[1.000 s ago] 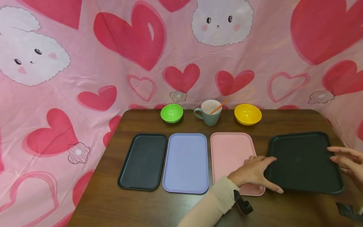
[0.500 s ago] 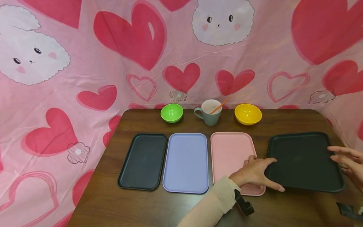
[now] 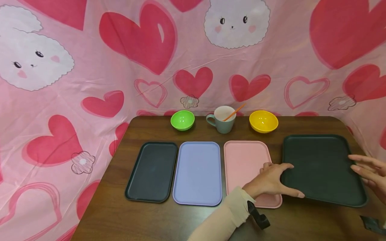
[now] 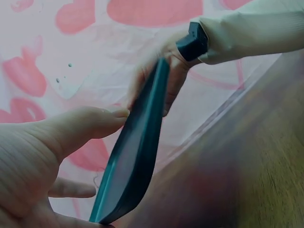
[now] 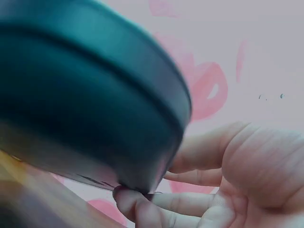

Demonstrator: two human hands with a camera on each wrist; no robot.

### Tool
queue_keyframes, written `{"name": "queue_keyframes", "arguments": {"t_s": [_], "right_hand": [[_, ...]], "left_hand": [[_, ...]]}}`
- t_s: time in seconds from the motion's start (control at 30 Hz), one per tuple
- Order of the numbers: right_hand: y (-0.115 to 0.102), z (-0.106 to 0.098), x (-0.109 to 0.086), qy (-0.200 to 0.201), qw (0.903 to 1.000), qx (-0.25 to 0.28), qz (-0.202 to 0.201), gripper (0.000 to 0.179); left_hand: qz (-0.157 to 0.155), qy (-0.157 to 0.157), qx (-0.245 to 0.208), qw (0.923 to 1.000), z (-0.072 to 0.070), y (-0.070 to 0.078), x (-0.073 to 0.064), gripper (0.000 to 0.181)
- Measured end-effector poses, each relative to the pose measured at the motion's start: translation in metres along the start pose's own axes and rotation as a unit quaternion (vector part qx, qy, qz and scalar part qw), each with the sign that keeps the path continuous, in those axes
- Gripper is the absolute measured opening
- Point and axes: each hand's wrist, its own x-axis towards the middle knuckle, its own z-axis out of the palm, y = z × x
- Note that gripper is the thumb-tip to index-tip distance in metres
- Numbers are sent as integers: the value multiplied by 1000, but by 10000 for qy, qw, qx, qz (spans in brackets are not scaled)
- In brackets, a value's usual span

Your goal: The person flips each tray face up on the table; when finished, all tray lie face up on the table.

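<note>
A large dark green tray [image 3: 319, 167] is held between both hands at the right side, tilted and raised over the table. My left hand [image 3: 271, 177] grips its left edge, thumb and forefinger spread along the rim, and overlaps the pink tray [image 3: 244, 160]. On the opposite edge my right hand [image 3: 372, 174] holds the rim with its fingertips, partly cut off by the frame. The left wrist view shows the green tray [image 4: 142, 156] nearly edge-on, with the right hand beyond it. In the right wrist view, fingers [image 5: 142, 209] reach under the tray's corner.
Left of the pink tray lie a lavender tray [image 3: 197, 172] and a smaller dark tray [image 3: 152, 172]. Along the back stand a green bowl [image 3: 182, 120], a grey-green mug [image 3: 223, 124] with an orange stick [image 3: 235, 112], and a yellow bowl [image 3: 263, 121]. A pink heart-print cloth [image 3: 193, 53] hangs behind.
Over the last half second the large tray's tilt has changed: its far left corner has risen in the head view and its near right corner dropped slightly. Both hands stay at its edges.
</note>
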Motion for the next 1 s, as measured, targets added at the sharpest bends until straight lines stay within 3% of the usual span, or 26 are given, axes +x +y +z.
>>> {"name": "queue_keyframes", "arguments": {"t_s": [0.2,0.33,0.43,0.57,0.67,0.83,0.9,1.0], "right_hand": [[0,-16,-6,534,9946,-752,467,53],[4,-28,-10,410,9954,-719,478,58],[7,-35,-10,259,9953,-762,545,61],[8,-40,-5,-13,9967,-346,739,63],[8,-40,0,-178,9958,208,869,61],[6,-35,6,178,9906,-273,1329,56],[6,-37,8,253,9860,-600,1537,56],[10,-39,10,145,9846,-831,1534,57]], "left_hand": [[26,27,-609,9981,-7,4,-8,79],[17,-58,-1140,9935,-11,5,-15,77],[104,-137,-1226,9923,-14,6,-18,75],[302,-230,-839,9958,-15,8,-19,75],[497,-273,-307,9979,-15,9,-19,76],[763,-155,765,9940,-9,11,-18,83],[664,-36,1153,9911,-3,12,-17,85],[421,185,1599,9861,6,15,-17,85]]}}
